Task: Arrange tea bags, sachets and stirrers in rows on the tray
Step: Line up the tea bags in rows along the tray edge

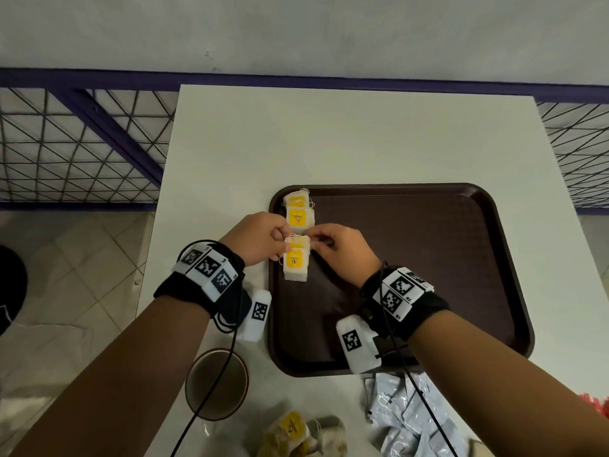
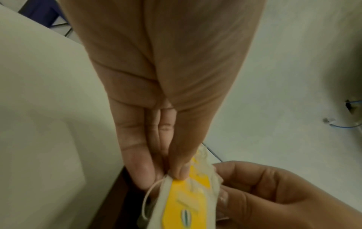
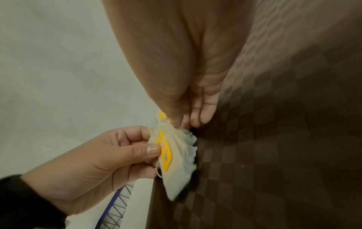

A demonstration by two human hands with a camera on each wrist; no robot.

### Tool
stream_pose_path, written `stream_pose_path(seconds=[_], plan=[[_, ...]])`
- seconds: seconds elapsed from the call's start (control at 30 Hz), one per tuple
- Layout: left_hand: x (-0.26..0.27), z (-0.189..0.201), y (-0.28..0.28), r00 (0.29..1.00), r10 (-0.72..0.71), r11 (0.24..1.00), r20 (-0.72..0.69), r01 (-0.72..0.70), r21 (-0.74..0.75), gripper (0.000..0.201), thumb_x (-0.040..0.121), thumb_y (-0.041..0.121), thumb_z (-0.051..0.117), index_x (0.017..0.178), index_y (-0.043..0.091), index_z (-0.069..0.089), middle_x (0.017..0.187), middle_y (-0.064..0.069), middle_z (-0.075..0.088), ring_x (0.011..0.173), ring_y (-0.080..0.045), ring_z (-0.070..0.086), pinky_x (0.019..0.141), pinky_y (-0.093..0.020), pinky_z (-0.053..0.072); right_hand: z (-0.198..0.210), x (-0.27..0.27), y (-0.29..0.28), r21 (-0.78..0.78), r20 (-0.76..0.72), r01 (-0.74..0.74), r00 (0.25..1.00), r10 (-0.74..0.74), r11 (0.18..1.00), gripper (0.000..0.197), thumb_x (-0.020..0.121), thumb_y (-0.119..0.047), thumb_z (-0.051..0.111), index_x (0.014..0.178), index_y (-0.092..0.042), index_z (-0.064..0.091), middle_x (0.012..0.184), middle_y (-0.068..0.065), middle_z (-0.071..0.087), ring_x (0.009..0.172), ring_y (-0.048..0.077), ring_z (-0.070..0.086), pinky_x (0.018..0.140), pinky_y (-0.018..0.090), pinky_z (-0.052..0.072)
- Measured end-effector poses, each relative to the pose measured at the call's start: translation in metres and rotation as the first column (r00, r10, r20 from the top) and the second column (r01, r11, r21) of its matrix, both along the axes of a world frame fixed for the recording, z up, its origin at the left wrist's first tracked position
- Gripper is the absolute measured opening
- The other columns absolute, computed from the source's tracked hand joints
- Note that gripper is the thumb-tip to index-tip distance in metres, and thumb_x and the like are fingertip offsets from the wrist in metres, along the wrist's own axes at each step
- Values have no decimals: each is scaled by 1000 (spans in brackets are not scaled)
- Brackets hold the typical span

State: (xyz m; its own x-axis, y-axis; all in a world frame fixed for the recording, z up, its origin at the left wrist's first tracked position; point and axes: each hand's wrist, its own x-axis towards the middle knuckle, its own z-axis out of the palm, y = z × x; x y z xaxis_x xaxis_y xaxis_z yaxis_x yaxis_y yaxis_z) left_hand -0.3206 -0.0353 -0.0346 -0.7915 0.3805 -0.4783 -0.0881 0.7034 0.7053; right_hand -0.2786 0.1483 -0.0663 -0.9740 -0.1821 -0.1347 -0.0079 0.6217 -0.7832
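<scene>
A dark brown tray [image 1: 428, 258] lies on the white table. At its far left corner rests a small stack of white tea bags with yellow tags [image 1: 299, 211]. Just nearer along the left edge is a second stack of tea bags [image 1: 296, 260] [image 2: 188, 201] [image 3: 176, 156]. My left hand [image 1: 263, 239] [image 2: 166, 155] pinches the top left corner of this stack between thumb and fingers. My right hand [image 1: 333, 245] [image 3: 188, 117] pinches its top right corner. More loose tea bags [image 1: 293, 437] and pale blue-white sachets [image 1: 415, 420] lie at the near table edge.
A round brown cup [image 1: 216, 384] stands left of the tray's near corner. Something red [image 1: 593, 404] shows at the right edge. A purple-framed wire grid [image 1: 82, 143] runs behind and beside the table. Most of the tray's surface is bare.
</scene>
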Motion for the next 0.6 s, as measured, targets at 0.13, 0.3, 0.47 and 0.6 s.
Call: stream_pose_path(seconds=[0.13, 0.3, 0.47, 0.6], plan=[[-7, 2, -5, 988, 143, 989, -56, -141, 42, 13, 78, 4, 69, 90, 10, 67, 79, -10, 69, 71, -21, 67, 68, -27, 57, -2, -8, 1, -6, -25, 173, 985, -173, 985, 18, 86, -13, 62, 104, -13, 68, 96, 2, 68, 83, 12, 63, 82, 18, 49], [-15, 0, -3, 973, 216, 974, -80, -209, 83, 29, 82, 10, 69, 110, 10, 63, 96, -4, 67, 82, -19, 66, 72, -28, 56, -5, -13, -6, -134, 49, 232, 972, -228, 963, 22, 84, -6, 63, 106, -7, 65, 96, 3, 68, 85, 7, 62, 77, 3, 45], [-16, -6, 3, 962, 228, 974, -151, -222, 55, 22, 77, 11, 72, 96, 13, 60, 79, -2, 70, 73, -11, 64, 71, -29, 54, -10, -20, -14, -155, 31, 309, 951, -308, 938, 21, 80, -1, 63, 99, -11, 65, 95, 3, 66, 82, 9, 61, 77, 17, 51], [-15, -3, -1, 963, 193, 980, -189, -181, 78, 30, 78, 10, 69, 101, 19, 51, 79, -1, 67, 75, -14, 64, 67, -20, 47, -11, -25, -15, -166, 47, 333, 943, -330, 928, 17, 78, -1, 66, 92, -11, 65, 91, 3, 65, 77, 10, 61, 74, 16, 51]])
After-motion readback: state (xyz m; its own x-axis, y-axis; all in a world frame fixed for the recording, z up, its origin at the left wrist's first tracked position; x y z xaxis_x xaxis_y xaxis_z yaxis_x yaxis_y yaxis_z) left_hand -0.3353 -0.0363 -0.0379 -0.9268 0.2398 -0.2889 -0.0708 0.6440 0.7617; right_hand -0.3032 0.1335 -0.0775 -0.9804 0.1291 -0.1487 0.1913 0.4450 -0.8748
